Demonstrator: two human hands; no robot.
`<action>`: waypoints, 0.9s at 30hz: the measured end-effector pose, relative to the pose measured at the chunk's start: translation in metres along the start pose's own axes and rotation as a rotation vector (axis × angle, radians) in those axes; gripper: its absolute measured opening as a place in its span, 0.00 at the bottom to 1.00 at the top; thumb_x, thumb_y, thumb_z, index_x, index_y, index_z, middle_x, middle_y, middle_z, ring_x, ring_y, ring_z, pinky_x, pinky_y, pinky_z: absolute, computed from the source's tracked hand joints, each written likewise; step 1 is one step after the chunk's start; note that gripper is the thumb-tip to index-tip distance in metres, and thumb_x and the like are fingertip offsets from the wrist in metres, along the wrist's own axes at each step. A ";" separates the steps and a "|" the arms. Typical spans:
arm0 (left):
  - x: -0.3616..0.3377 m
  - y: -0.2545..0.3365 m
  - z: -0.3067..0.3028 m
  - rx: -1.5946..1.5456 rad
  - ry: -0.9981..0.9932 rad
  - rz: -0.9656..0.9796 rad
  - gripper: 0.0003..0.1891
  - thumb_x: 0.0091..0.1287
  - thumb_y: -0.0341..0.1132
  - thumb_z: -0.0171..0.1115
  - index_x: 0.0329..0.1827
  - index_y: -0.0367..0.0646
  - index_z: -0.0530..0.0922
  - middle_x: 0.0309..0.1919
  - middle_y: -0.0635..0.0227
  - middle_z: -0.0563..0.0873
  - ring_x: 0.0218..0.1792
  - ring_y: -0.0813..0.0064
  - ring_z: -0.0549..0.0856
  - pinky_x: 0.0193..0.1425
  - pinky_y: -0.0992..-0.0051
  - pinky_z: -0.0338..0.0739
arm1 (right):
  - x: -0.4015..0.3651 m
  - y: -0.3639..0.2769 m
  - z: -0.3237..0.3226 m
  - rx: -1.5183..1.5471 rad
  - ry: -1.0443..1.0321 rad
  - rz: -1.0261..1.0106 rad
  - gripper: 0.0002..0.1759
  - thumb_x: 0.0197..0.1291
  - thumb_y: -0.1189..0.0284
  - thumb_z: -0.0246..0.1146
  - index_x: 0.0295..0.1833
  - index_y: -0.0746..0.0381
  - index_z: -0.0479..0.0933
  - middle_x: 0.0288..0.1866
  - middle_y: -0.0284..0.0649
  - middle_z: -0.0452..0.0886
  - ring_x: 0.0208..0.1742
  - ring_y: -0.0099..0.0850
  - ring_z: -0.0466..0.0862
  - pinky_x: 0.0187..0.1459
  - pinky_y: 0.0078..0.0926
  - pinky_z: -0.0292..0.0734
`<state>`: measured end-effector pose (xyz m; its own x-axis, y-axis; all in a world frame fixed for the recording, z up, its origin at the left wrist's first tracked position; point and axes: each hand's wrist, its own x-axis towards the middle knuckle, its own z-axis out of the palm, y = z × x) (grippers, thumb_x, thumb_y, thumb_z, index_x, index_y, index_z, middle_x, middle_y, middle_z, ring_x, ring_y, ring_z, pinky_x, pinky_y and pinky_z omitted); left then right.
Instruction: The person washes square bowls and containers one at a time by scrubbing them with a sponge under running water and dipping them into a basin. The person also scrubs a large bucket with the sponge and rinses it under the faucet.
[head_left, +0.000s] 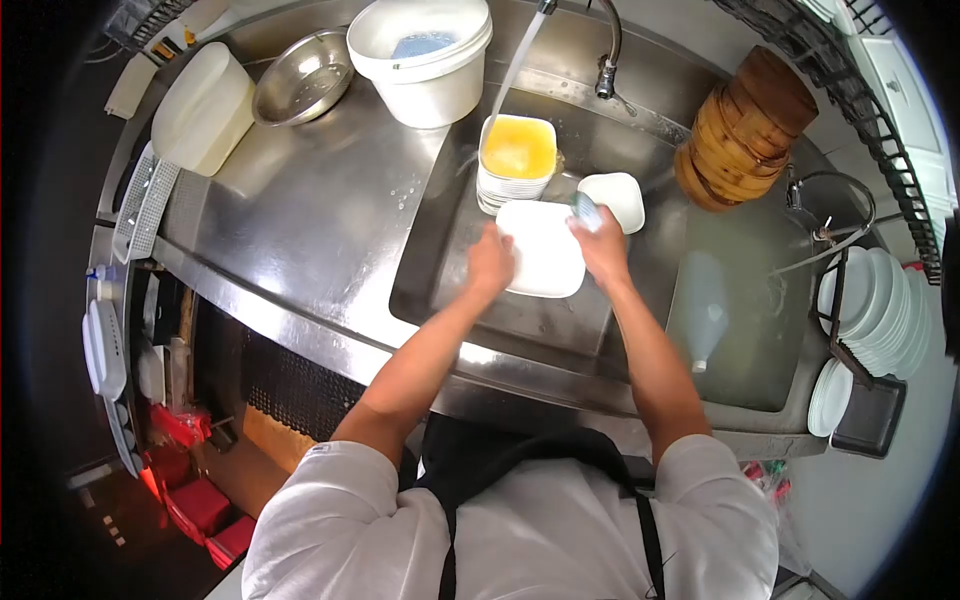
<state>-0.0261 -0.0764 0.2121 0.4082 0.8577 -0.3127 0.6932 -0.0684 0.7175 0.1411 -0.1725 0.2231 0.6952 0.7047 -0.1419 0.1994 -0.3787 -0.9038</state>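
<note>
Over the left sink basin, my left hand (490, 258) grips the left edge of a square white dish (545, 255). At the dish's upper right edge, my right hand (602, 245) is closed on a small green-and-white sponge (586, 210), partly hidden by the fingers. Just behind stands a stack of white dishes (515, 190), the top one full of orange-yellow liquid. Water from a tap (515, 65) runs onto that stack. Another white dish (618, 200) lies in the basin behind my right hand.
A white bucket (425, 90), a steel bowl (303, 78) and a white tub (205, 110) stand on the left counter. The right basin holds cloudy water with a translucent bottle (702, 305). Bamboo steamers (745, 130) are stacked behind it. White plates (870, 305) fill a rack at right.
</note>
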 end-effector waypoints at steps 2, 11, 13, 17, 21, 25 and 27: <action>0.010 -0.014 0.035 -0.068 -0.010 -0.087 0.17 0.70 0.39 0.57 0.52 0.35 0.69 0.45 0.40 0.83 0.50 0.40 0.82 0.54 0.52 0.74 | -0.016 0.021 -0.006 0.235 0.012 0.164 0.29 0.52 0.78 0.65 0.61 0.62 0.67 0.49 0.47 0.80 0.45 0.41 0.85 0.38 0.39 0.84; 0.121 -0.004 0.008 -0.113 0.385 -0.047 0.39 0.60 0.49 0.68 0.65 0.27 0.67 0.58 0.41 0.79 0.60 0.50 0.79 0.64 0.61 0.71 | 0.072 0.124 -0.015 0.361 0.758 0.632 0.27 0.57 0.84 0.56 0.63 0.61 0.62 0.55 0.51 0.76 0.49 0.49 0.83 0.28 0.45 0.88; 0.159 0.001 -0.006 -0.084 0.288 -0.045 0.38 0.60 0.49 0.68 0.65 0.29 0.67 0.58 0.42 0.79 0.61 0.51 0.78 0.65 0.61 0.71 | 0.078 0.127 -0.011 0.167 0.817 0.657 0.27 0.58 0.79 0.62 0.62 0.64 0.63 0.58 0.52 0.75 0.52 0.48 0.82 0.42 0.48 0.84; 0.203 0.002 -0.006 -0.021 0.088 -0.001 0.34 0.61 0.43 0.64 0.67 0.33 0.67 0.53 0.43 0.82 0.58 0.50 0.80 0.66 0.61 0.71 | 0.064 0.125 0.003 -0.181 0.929 0.398 0.32 0.57 0.71 0.67 0.65 0.65 0.63 0.59 0.54 0.75 0.55 0.47 0.81 0.55 0.45 0.75; 0.213 0.002 -0.008 0.007 -0.072 0.024 0.27 0.62 0.31 0.55 0.67 0.35 0.68 0.55 0.39 0.80 0.61 0.49 0.78 0.66 0.60 0.71 | 0.098 0.074 0.053 0.254 0.534 0.032 0.35 0.56 0.67 0.70 0.66 0.66 0.64 0.56 0.47 0.76 0.56 0.39 0.77 0.60 0.35 0.70; 0.190 0.033 -0.022 -0.001 0.043 0.095 0.28 0.62 0.26 0.53 0.69 0.34 0.66 0.57 0.33 0.75 0.60 0.43 0.76 0.65 0.58 0.71 | 0.123 0.014 0.108 0.246 0.370 0.092 0.26 0.55 0.71 0.68 0.58 0.66 0.70 0.48 0.46 0.81 0.50 0.37 0.80 0.56 0.35 0.72; 0.185 0.035 -0.014 -0.023 0.271 0.255 0.29 0.62 0.24 0.52 0.69 0.33 0.65 0.59 0.29 0.72 0.60 0.40 0.76 0.64 0.56 0.71 | 0.119 -0.011 0.102 0.032 0.489 0.148 0.24 0.55 0.72 0.67 0.57 0.66 0.71 0.45 0.49 0.82 0.46 0.39 0.82 0.52 0.35 0.74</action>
<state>0.0653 0.0867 0.1883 0.3920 0.9185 0.0518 0.5750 -0.2886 0.7656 0.1513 -0.0236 0.1753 0.9577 0.2790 -0.0709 0.0583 -0.4289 -0.9014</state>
